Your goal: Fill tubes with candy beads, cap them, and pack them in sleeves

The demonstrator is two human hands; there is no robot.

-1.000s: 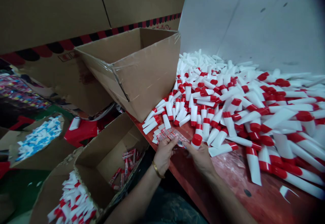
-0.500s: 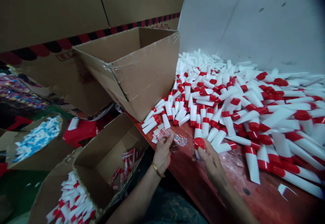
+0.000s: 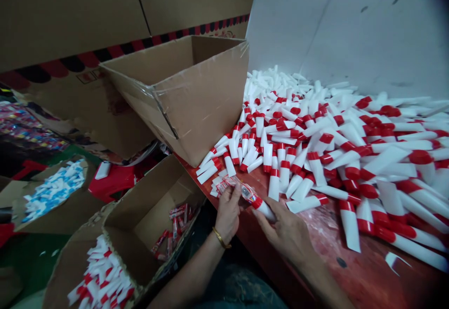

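My left hand (image 3: pixel 228 214), with a gold bangle on its wrist, pinches a clear printed plastic sleeve (image 3: pixel 248 191) between thumb and fingers. My right hand (image 3: pixel 290 228) grips a white tube with a red cap (image 3: pixel 266 210), its cap end pointing left. That red cap meets the sleeve's right end; whether it sits inside or only touches, I cannot tell. Under the left fingertips lie more flat printed sleeves (image 3: pixel 224 183) at the table's edge. Beyond both hands spreads a large heap of white tubes with red caps (image 3: pixel 317 168).
A tall cardboard box (image 3: pixel 203 98) stands on the red table (image 3: pixel 326 234) behind my left hand. Lower left, an open carton (image 3: pixel 122 239) holds a few wrapped tubes (image 3: pixel 175 227), beside a carton of red-and-white tubes (image 3: pixel 101 276). Blue-and-white pieces (image 3: pixel 54 190) fill another carton. A pale wall (image 3: pixel 343 28) rises behind.
My right hand has moved left and turned the tube, bringing its red cap from apart to against the sleeve's end. My left hand keeps its pinch on the sleeve.
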